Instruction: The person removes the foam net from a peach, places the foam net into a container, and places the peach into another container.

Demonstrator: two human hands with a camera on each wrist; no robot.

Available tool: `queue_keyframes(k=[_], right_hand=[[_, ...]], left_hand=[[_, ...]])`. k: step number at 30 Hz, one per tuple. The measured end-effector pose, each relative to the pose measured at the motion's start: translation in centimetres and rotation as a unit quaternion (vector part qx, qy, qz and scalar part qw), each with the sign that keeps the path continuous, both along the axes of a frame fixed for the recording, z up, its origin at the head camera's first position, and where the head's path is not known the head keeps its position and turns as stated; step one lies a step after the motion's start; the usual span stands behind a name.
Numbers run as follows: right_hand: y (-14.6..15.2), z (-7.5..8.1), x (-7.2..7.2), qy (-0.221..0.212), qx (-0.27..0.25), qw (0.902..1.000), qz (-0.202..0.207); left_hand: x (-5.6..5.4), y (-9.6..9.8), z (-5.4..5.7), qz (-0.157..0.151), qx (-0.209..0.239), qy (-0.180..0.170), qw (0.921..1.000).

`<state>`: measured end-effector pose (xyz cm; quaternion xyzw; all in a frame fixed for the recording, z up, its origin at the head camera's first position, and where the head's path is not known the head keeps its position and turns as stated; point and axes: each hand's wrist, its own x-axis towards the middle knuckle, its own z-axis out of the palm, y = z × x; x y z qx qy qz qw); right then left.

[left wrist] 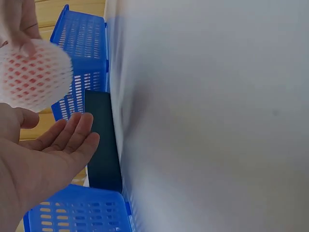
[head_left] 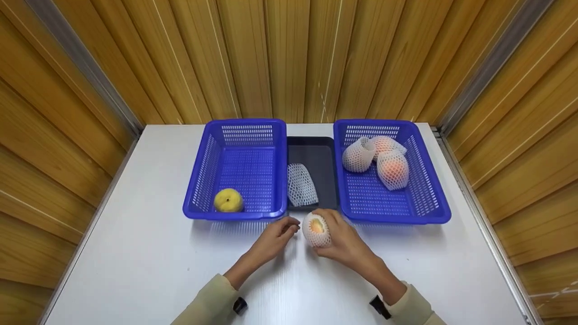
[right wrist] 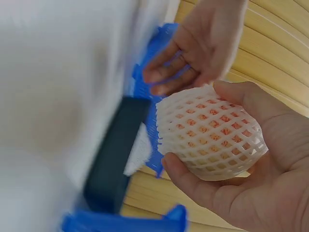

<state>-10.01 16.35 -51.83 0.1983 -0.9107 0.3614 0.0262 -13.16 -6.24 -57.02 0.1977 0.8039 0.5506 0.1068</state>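
In the head view my right hand [head_left: 341,239] grips a round fruit in a white foam net [head_left: 317,231] above the table, in front of the dark tray. Through the mesh in the right wrist view, the netted fruit [right wrist: 207,133] shows orange-red, with my thumb and fingers around it. Close to its left side is my left hand [head_left: 276,237], holding nothing. Its fingers look relaxed and slightly bent in the left wrist view, apart from the fruit. A bare yellow fruit [head_left: 228,200] sits in the near left corner of the left blue basket [head_left: 248,180].
Between the baskets lies a dark tray [head_left: 311,149] with a loose white foam net [head_left: 301,185] in it. The right blue basket [head_left: 379,203] holds several netted fruits, one of them [head_left: 393,170] reddish. Wooden-look walls [head_left: 289,58] enclose the white table [head_left: 135,253].
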Motion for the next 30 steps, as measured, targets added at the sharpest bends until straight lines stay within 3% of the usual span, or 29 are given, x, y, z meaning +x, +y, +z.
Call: queue_keyframes(k=[10, 14, 22, 30], right_hand=[[-0.6, -4.5, -1.9, -0.042, 0.004, 0.9984, 0.039], [-0.3, -5.2, -2.5, -0.048, 0.008, 0.9977, 0.048], [0.5, -2.9, -2.5, 0.003, 0.066, 0.9964, 0.054], [0.2, 0.8, -1.9, 0.091, 0.082, 0.9857, 0.116]], left_hand=[[-0.1, -0.6, -0.2, 0.021, -0.022, 0.005, 0.9995], [-0.1, -0.6, -0.2, 0.018, -0.030, 0.002, 0.9994], [0.0, -0.7, -0.3, 0.022, -0.015, -0.001, 0.9997], [-0.2, -0.7, -0.4, 0.018, -0.026, 0.009, 0.9995]])
